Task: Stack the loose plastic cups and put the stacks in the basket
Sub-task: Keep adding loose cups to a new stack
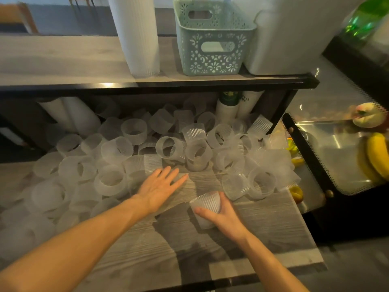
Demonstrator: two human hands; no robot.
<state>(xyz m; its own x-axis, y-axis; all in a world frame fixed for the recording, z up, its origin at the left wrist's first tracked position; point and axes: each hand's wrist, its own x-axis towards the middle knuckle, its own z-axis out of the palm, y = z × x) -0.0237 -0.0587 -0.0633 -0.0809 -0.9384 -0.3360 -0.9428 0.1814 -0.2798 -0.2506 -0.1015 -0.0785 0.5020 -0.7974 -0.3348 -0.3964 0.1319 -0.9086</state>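
- Nearest the camera, the right hand [223, 216] has its grip curled round one ribbed plastic cup [205, 207], thumb across the wall, holding it tilted just above the bench [273, 224]; this looks like the base cup onto which others will be nested.
- Left hand [159, 187] reaches forward with its grip spread, fingers straight and holding nothing, just short of the loose cups [168, 147]; it seems to be going for the next one to feed onto the held cup.
- Those frosted cups lie in a jumble on their sides and ends across the back and left of the bench, running under the shelf [147, 86], so almost all the stacking is yet to do.
- On the shelf above stands the pale green basket [212, 57], well apart from the hands; no stack shows inside it.
- Beside the basket a tall white cup stack [139, 36] stands upright.
- At the right edge, bananas [376, 154] sit behind glass.
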